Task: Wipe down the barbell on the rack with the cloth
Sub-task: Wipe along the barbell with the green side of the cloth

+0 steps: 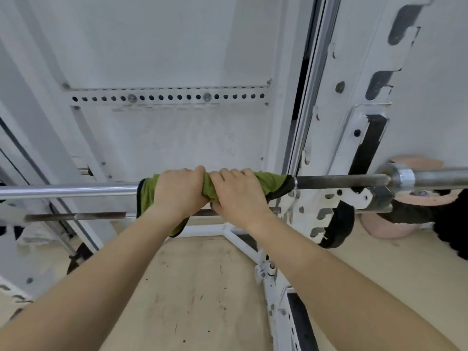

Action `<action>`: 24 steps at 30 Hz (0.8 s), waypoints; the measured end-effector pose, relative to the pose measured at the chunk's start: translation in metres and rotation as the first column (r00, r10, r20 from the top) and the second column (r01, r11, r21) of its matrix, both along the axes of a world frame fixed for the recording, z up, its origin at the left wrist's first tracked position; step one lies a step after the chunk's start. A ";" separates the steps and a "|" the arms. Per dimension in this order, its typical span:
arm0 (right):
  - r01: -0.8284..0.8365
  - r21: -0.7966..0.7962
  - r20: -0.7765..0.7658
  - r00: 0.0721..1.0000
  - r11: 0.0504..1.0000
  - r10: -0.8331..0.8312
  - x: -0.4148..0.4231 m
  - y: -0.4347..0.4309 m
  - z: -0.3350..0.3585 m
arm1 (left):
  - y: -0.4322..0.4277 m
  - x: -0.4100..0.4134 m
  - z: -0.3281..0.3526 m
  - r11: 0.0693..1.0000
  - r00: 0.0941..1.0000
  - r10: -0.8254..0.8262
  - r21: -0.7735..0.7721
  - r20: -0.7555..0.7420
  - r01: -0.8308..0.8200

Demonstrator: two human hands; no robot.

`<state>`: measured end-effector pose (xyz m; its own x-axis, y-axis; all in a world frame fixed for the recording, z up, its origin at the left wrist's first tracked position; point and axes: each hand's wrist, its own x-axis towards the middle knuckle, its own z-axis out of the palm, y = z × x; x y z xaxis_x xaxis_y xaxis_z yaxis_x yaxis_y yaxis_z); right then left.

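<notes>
Both hands grip a green cloth (268,182) wrapped around the barbell (68,191), which lies horizontally across the white rack (326,138). The left hand (179,192) is clamped over the cloth from above, knuckles up, fingers curled over the far side of the bar. The right hand (239,196) sits just beside it, touching it, closed on the cloth in the same overhand way. The cloth has a dark edge; its left end hangs down below the bar under the left wrist, and its right end tapers along the bar toward the rack upright. Left of the cloth the bar is bright and smooth; right of it the shaft is dark, running to a shiny collar (400,177) where it rests in a hook on the rack. A pinkish plate (417,162) shows behind the collar. A second, thinner bar (76,216) runs parallel below the barbell. Underneath lies a scuffed tan floor (192,295)
</notes>
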<state>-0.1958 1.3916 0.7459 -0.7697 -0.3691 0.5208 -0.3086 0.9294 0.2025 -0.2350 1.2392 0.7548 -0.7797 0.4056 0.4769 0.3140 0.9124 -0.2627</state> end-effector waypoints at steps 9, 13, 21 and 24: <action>0.254 -0.214 0.042 0.967 0.943 -0.251 0.062 0.147 0.017 | 0.177 0.033 0.009 0.944 0.947 -0.274 0.232 0.165 0.233; 0.248 -0.502 -0.037 0.951 0.829 -0.307 0.085 0.205 0.060 | 0.221 0.051 0.034 0.571 0.779 -0.592 0.790 0.208 0.223; 0.305 -0.392 0.022 0.946 0.868 -0.322 0.101 0.279 0.029 | 0.265 0.056 0.010 0.848 0.908 -0.400 0.426 0.123 0.316; 0.361 -0.230 0.049 0.932 0.904 -0.360 0.087 0.284 0.044 | 0.259 0.048 0.010 0.888 0.924 -0.358 0.355 0.136 0.292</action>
